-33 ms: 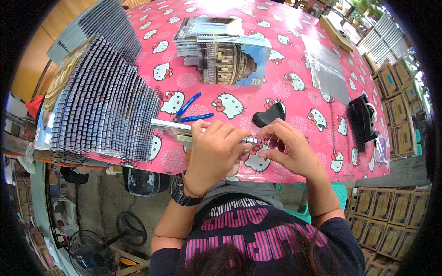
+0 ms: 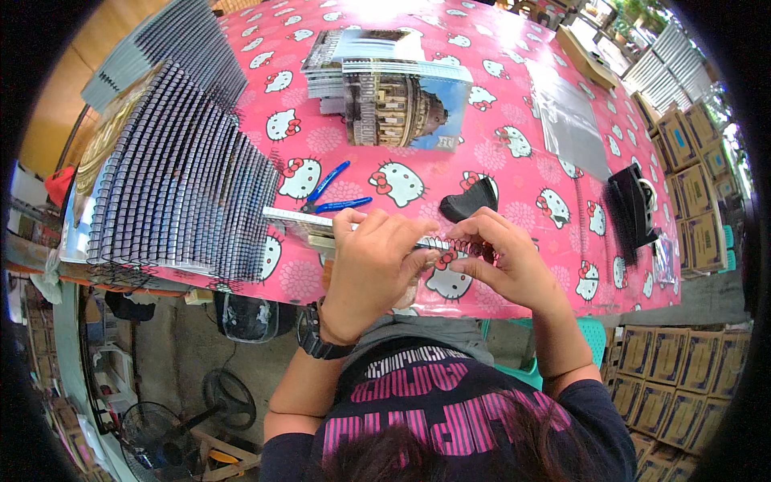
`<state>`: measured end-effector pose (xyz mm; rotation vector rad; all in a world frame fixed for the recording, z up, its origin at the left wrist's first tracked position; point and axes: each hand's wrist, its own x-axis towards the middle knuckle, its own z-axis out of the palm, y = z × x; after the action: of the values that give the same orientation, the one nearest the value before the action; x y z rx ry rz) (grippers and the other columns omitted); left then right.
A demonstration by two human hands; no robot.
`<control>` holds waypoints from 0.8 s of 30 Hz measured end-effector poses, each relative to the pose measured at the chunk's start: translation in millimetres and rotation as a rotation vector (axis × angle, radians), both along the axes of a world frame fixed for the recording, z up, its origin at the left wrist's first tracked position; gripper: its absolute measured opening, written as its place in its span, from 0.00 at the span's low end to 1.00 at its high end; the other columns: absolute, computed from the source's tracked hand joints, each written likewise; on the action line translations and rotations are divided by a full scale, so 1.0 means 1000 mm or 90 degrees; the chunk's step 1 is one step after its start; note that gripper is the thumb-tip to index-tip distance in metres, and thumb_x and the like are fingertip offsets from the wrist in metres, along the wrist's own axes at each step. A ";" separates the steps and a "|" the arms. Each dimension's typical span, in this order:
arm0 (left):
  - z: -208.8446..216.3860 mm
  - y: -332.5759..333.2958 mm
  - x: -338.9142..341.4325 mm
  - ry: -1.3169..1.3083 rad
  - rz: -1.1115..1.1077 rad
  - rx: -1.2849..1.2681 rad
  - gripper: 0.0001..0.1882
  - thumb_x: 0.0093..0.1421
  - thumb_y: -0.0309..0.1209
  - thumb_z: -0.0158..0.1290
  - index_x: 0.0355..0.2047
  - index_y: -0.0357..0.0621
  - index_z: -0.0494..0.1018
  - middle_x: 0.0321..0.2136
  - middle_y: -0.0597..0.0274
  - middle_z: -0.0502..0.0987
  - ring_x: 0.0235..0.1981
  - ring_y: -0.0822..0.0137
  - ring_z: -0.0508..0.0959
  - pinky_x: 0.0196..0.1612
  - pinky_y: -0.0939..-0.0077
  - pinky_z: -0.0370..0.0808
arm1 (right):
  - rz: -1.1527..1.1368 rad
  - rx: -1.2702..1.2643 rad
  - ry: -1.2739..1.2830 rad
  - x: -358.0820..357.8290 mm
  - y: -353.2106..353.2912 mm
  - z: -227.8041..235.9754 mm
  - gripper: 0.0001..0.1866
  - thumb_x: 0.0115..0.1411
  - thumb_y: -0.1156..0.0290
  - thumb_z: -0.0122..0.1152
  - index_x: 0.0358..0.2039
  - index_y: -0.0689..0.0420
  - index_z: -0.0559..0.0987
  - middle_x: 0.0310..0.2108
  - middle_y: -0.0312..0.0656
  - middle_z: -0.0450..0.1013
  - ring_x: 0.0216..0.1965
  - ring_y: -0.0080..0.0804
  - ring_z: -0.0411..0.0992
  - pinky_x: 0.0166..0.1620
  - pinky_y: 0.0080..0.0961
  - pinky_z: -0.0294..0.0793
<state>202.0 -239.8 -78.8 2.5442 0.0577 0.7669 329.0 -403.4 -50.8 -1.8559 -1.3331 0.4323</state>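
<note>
My left hand (image 2: 377, 257), with a black watch on its wrist, grips a notebook (image 2: 293, 215) close to the table's front edge. Its white punched edge shows left of the fingers; most of the rest is under my hand. At the notebook's right end, my right hand (image 2: 510, 265) pinches a dark spiral binding coil (image 2: 459, 247) between thumb and fingers. Part of the coil is threaded along the edge beside my left fingertips. Blue-handled cutting pliers (image 2: 331, 193) lie just beyond my left hand, handles spread. A black cloth-like piece (image 2: 470, 201) rests beyond my right hand.
Coil-bound notebooks (image 2: 177, 177) stand stacked at the left. More notebooks (image 2: 405, 104) with a building on the cover lie farther back. Clear plastic sheets (image 2: 566, 120), loose black coils (image 2: 617, 213) and a black tool (image 2: 638, 205) are at the right. Cartons (image 2: 679, 373) stand beyond the table.
Both hands keep nearly the same place; the left fingertips and the coil between the hands have shifted very slightly.
</note>
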 end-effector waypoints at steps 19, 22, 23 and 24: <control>0.002 0.001 0.000 0.010 -0.019 0.051 0.10 0.52 0.32 0.57 0.35 0.50 0.74 0.28 0.68 0.76 0.32 0.66 0.73 0.41 0.66 0.57 | 0.032 -0.026 -0.078 0.003 -0.003 -0.015 0.11 0.54 0.71 0.60 0.37 0.61 0.75 0.27 0.47 0.69 0.31 0.43 0.72 0.34 0.33 0.70; 0.005 0.005 -0.001 0.015 -0.040 0.027 0.09 0.52 0.31 0.56 0.35 0.49 0.74 0.27 0.68 0.75 0.32 0.65 0.72 0.40 0.67 0.58 | 0.028 -0.009 -0.057 0.002 -0.001 -0.012 0.10 0.56 0.70 0.59 0.36 0.61 0.75 0.26 0.46 0.69 0.30 0.43 0.72 0.33 0.33 0.70; 0.004 0.005 0.000 0.016 -0.036 0.031 0.09 0.52 0.31 0.56 0.35 0.49 0.73 0.27 0.67 0.74 0.32 0.65 0.72 0.40 0.67 0.58 | 0.021 0.018 -0.033 0.001 0.000 -0.012 0.08 0.56 0.71 0.58 0.36 0.61 0.75 0.26 0.44 0.69 0.29 0.40 0.72 0.32 0.31 0.69; 0.004 0.005 0.000 0.018 -0.032 0.036 0.09 0.52 0.31 0.56 0.34 0.49 0.73 0.27 0.67 0.74 0.32 0.64 0.72 0.40 0.67 0.59 | 0.014 0.045 -0.009 0.000 0.000 -0.011 0.07 0.57 0.72 0.58 0.35 0.61 0.75 0.25 0.43 0.69 0.28 0.37 0.72 0.31 0.29 0.69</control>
<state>201.9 -235.2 -75.1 2.5992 -0.0182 0.7234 329.1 -403.3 -62.0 -1.7911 -1.3621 0.3792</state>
